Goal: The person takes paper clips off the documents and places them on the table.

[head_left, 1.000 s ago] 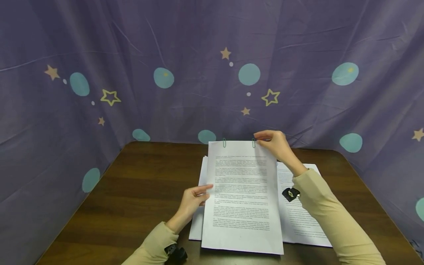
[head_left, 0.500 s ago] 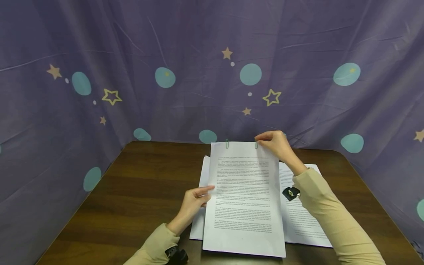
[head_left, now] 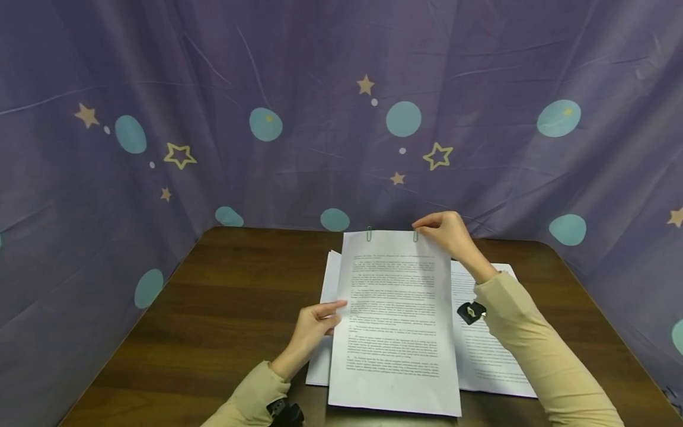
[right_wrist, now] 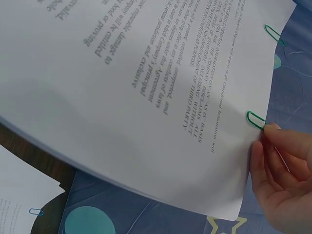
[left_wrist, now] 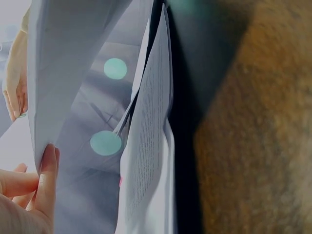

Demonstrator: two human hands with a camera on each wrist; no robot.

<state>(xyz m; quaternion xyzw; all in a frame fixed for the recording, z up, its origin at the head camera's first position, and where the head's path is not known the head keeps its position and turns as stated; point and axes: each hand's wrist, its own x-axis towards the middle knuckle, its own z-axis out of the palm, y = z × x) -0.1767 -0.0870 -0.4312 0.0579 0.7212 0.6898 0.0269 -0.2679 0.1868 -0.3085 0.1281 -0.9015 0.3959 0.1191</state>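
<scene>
A printed sheaf of paper (head_left: 395,326) is held up, tilted, above the table, with two green paper clips on its top edge. My left hand (head_left: 308,332) pinches the sheaf's left edge between thumb and fingers, as the left wrist view also shows. At the top right, the fingertips of my right hand (head_left: 447,234) pinch the outer end of the right paper clip (right_wrist: 254,119). The left paper clip (right_wrist: 274,35) sits farther along the same edge, untouched. In the right wrist view the sheaf's page bows slightly.
Behind the held sheaf, one paper pile (head_left: 329,279) shows at its left and another printed pile (head_left: 491,338) at its right. A blue paper clip (right_wrist: 36,211) is on a sheet below. The brown table (head_left: 240,296) ends at a patterned purple curtain (head_left: 320,178).
The sheaf has shifted slightly right and down, with both hands following it. Both hands keep their hold.
</scene>
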